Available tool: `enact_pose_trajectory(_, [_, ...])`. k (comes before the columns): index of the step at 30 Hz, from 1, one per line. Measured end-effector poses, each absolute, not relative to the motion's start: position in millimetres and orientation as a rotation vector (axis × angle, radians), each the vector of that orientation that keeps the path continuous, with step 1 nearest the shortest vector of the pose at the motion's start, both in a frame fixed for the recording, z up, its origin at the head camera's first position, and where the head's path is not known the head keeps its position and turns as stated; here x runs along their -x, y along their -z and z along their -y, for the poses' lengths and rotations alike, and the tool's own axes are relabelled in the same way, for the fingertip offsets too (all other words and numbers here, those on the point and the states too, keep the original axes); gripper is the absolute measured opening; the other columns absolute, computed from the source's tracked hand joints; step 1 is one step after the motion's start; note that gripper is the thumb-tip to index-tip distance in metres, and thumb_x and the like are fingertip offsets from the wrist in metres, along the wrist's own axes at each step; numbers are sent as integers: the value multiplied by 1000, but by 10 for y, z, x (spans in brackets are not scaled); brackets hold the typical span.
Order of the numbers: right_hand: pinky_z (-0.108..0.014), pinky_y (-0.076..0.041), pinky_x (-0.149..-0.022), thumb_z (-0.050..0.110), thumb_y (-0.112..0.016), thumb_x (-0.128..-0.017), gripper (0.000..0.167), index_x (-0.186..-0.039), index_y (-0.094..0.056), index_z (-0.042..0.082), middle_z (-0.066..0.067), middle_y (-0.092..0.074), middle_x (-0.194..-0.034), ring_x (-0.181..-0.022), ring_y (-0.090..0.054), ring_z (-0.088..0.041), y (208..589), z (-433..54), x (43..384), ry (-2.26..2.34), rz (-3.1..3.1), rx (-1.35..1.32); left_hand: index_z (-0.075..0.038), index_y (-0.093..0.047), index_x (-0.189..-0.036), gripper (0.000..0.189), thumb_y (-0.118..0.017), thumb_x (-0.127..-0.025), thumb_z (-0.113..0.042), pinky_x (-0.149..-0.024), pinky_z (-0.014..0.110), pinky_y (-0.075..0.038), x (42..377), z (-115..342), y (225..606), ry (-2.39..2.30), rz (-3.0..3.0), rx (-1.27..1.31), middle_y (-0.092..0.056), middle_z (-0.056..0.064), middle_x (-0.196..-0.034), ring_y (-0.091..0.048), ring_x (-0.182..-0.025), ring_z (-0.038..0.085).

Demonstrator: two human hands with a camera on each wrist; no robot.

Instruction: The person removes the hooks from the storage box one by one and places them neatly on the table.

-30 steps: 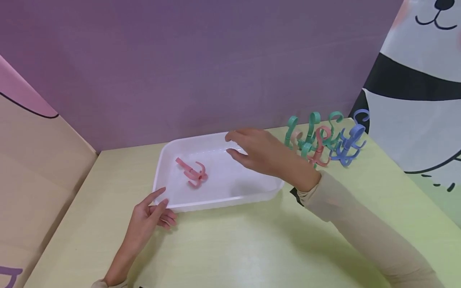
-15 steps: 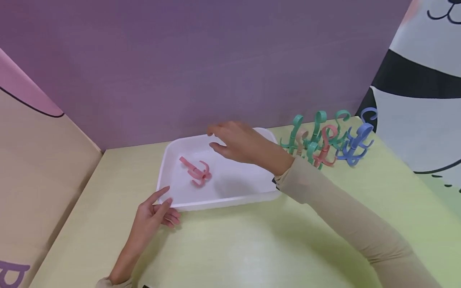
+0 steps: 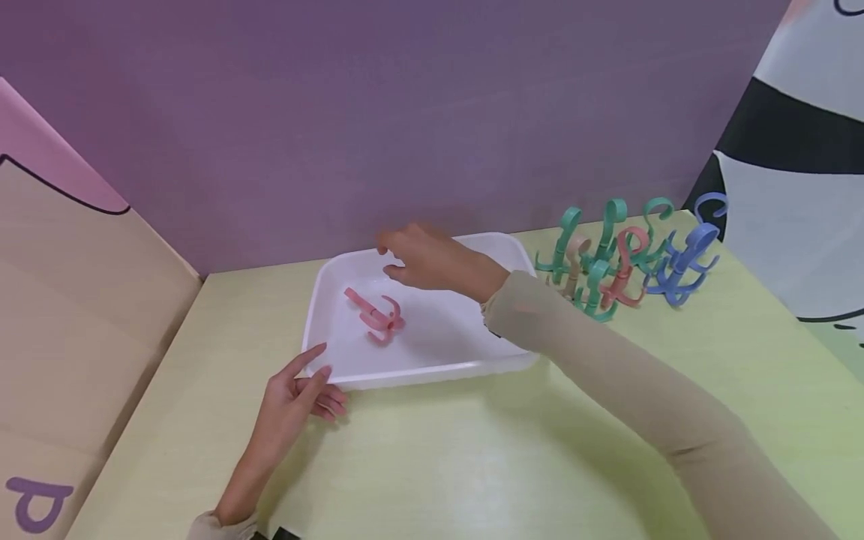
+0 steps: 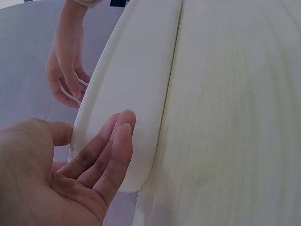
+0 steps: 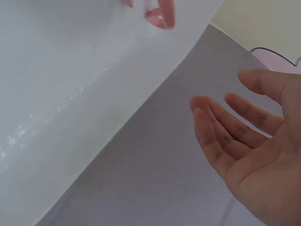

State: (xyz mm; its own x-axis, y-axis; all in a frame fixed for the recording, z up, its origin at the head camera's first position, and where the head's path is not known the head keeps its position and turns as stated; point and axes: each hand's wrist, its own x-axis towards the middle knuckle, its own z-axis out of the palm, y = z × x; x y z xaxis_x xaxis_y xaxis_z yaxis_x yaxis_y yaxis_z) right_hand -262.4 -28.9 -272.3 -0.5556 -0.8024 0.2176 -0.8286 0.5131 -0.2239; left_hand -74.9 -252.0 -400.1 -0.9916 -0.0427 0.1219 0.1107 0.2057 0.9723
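Observation:
A pink four-clawed hanging hook (image 3: 381,319) lies on its side in the left half of a white tray (image 3: 421,373). Over the tray's back rim hovers my right hand (image 3: 432,259), with loosely bent fingers and nothing between them. The right wrist view shows that hand (image 5: 254,136) beside the rim, the hook's pink tip (image 5: 162,16) at the top. My left hand (image 3: 293,401) is at the tray's front left corner, index fingertip and thumb right at the rim. In the left wrist view its relaxed fingers (image 4: 106,160) extend along the tray's outer wall.
Right of the tray stand several similar hooks: green (image 3: 563,244), blue (image 3: 685,266), another pink (image 3: 624,270) and a beige one (image 3: 575,262). A purple backdrop (image 3: 432,120) rises behind the pale table (image 3: 432,465), and printed panels stand at both sides.
My right hand has moved left across the tray towards its back rim, still empty. My left hand stays at the corner. The whole head view has shifted slightly.

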Motion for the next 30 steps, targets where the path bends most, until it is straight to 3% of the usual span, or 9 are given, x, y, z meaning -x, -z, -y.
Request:
enact_pose_trajectory(9, [-29, -52, -82, 20, -66, -96, 26, -118, -65, 5, -6, -68, -105, -88, -58, -20, 2979, 637, 2817, -376, 2765, -1469, 0, -39, -148, 52, -57, -103, -18, -60, 42, -61, 745, 2508, 4008, 1902, 2352, 52, -72, 22, -80, -72, -64, 28])
enact_pose_trajectory(15, [-31, -50, -95, 25, -66, -97, 36, -128, -59, 7, -7, -61, -122, -108, -51, -22, 3082, 782, 2846, -442, 2905, -1431, 0, -40, -147, 51, -57, -103, -19, -60, 41, -61, 739, 2502, 4003, 1898, 2357, 15, -72, 22, -80, -72, -64, 28])
enact_pose_trajectory(20, [-32, -48, -95, 29, -63, -99, 43, -135, -54, 7, -5, -61, -120, -104, -53, -19, 3226, 870, 2848, -546, 2999, -1459, 0, -41, -147, 50, -56, -104, -20, -60, 41, -61, 702, 2505, 4009, 1903, 2371, 12, -71, 24, -80, -72, -64, 26])
enact_pose_trajectory(25, [-32, -45, -98, 31, -59, -101, 41, -136, -53, 10, -4, -61, -127, -111, -51, -17, 3268, 984, 2830, -550, 3058, -1425, 0, -40, -147, 50, -56, -104, -21, -60, 41, -61, 703, 2497, 3983, 1900, 2369, 24, -71, 23, -80, -72, -64, 26])
enact_pose_trajectory(30, [-29, -47, -92, 28, -56, -103, 31, -127, -56, 9, -4, -63, -111, -100, -55, -17, 3281, 1078, 2811, -469, 3045, -1413, 1, -40, -147, 50, -55, -104, -19, -58, 41, -61, 708, 2487, 3976, 1900, 2349, 49, -71, 23, -79, -72, -63, 25])
